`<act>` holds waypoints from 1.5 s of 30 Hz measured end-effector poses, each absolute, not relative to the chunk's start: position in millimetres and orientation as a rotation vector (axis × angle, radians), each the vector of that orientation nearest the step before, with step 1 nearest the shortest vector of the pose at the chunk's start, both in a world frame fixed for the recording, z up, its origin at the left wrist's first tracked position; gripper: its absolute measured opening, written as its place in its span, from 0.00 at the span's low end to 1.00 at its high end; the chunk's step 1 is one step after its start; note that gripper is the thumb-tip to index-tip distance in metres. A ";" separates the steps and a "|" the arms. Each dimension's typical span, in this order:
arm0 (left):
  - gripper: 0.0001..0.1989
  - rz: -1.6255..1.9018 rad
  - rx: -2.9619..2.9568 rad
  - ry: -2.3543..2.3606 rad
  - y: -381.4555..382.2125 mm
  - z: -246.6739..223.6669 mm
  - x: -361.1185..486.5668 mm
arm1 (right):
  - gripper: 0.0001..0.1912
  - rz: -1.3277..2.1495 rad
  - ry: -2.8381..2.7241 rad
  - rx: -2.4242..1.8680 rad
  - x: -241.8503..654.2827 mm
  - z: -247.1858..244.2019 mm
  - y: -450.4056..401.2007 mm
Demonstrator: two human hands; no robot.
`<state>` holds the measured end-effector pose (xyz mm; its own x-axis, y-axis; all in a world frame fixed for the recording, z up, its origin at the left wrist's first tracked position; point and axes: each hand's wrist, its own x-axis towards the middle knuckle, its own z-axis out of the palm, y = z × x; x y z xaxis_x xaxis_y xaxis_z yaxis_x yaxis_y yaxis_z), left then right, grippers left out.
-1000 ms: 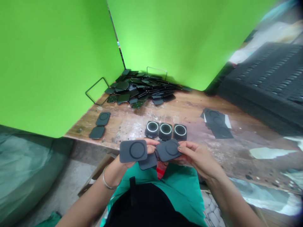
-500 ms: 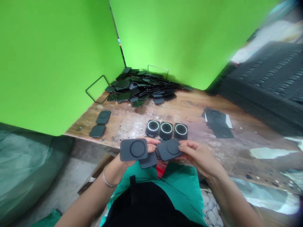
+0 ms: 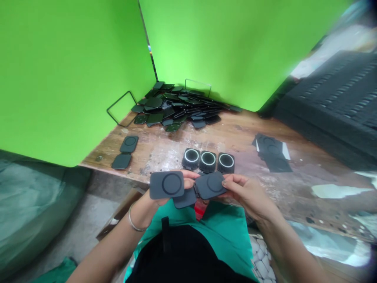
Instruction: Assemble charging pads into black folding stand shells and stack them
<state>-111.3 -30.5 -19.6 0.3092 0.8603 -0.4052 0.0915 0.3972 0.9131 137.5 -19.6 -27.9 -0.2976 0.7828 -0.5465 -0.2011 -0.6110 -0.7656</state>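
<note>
A dark grey rectangular pad with a ring mark (image 3: 166,185) lies across my left hand (image 3: 188,179), whose thumb presses at its right end. Beside and partly under it is a hinged two-panel pad (image 3: 210,185), its left panel reaching under the first pad. My right hand (image 3: 240,188) pinches the right edge of the hinged pad between thumb and fingers. Just beyond my hands stand three dark square blocks with pale rings (image 3: 208,158) in a row. Another two-panel pad (image 3: 129,144) lies unfolded on the wooden table (image 3: 159,143) at the left.
A heap of dark plates (image 3: 176,106) lies at the back, with a wire frame (image 3: 121,109) to its left. Green panels (image 3: 206,43) enclose the rear. Flat dark sheets (image 3: 272,153) lie right, before a large black slotted object (image 3: 332,90).
The view has shifted very slightly. Both hands keep their hold on the pads, with no clear movement between them.
</note>
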 end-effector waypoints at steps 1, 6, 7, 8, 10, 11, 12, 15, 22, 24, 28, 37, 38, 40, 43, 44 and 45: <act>0.18 0.655 1.052 1.158 -30.1 -19.9 -111.4 | 0.15 1.965 -0.772 -1.289 137.3 -28.2 -19.5; 0.18 0.668 1.051 1.175 -28.6 -17.5 -109.2 | 0.16 1.975 -0.766 -1.281 136.0 -28.9 -18.4; 0.18 0.679 1.046 1.179 -29.4 -15.5 -108.4 | 0.16 1.974 -0.770 -1.281 135.6 -28.9 -18.3; 0.18 0.696 1.036 1.177 -30.7 -13.1 -107.5 | 0.16 1.968 -0.777 -1.281 135.1 -28.8 -18.4; 0.18 0.758 1.005 1.188 -34.6 -7.1 -105.7 | 0.16 1.944 -0.795 -1.285 134.1 -28.6 -18.6; 0.17 0.795 0.989 1.203 -36.7 -4.2 -104.9 | 0.16 1.925 -0.807 -1.288 133.5 -28.4 -18.8; 0.17 0.824 0.976 1.218 -38.4 -2.0 -104.2 | 0.17 1.902 -0.825 -1.292 132.9 -28.1 -19.1; 0.18 0.840 0.965 1.236 -38.8 -2.3 -103.0 | 0.18 1.781 -0.932 -1.326 131.0 -26.8 -19.9; 0.15 0.831 1.049 1.240 -30.5 -19.5 -103.6 | 0.18 1.549 -1.151 -1.401 125.0 -18.0 -21.4; 0.15 0.826 1.062 1.258 -31.1 -18.7 -103.9 | 0.17 1.453 -1.219 -1.432 122.7 -15.1 -21.6; 0.15 0.838 1.080 1.243 -33.1 -18.4 -105.5 | 0.15 1.324 -1.293 -1.456 117.8 -11.9 -22.2; 0.14 0.803 1.018 1.273 -34.9 -14.0 -106.4 | 0.14 1.194 -1.345 -1.412 111.1 -14.8 -26.1; 0.13 0.822 1.022 1.277 -35.2 -9.6 -105.4 | 0.13 1.189 -1.353 -1.412 110.8 -15.2 -26.5; 0.13 0.854 1.032 1.269 -35.5 -2.1 -103.7 | 0.14 1.181 -1.362 -1.407 110.2 -15.9 -27.3; 0.16 0.819 1.039 1.275 -35.1 0.3 -103.1 | 0.13 1.160 -1.375 -1.394 109.2 -17.6 -28.2; 0.16 0.802 1.040 1.281 -34.9 -1.6 -103.3 | 0.13 1.154 -1.385 -1.393 109.0 -18.5 -28.4; 0.17 0.792 1.042 1.282 -34.7 -4.4 -103.5 | 0.13 1.147 -1.398 -1.391 109.0 -19.6 -28.6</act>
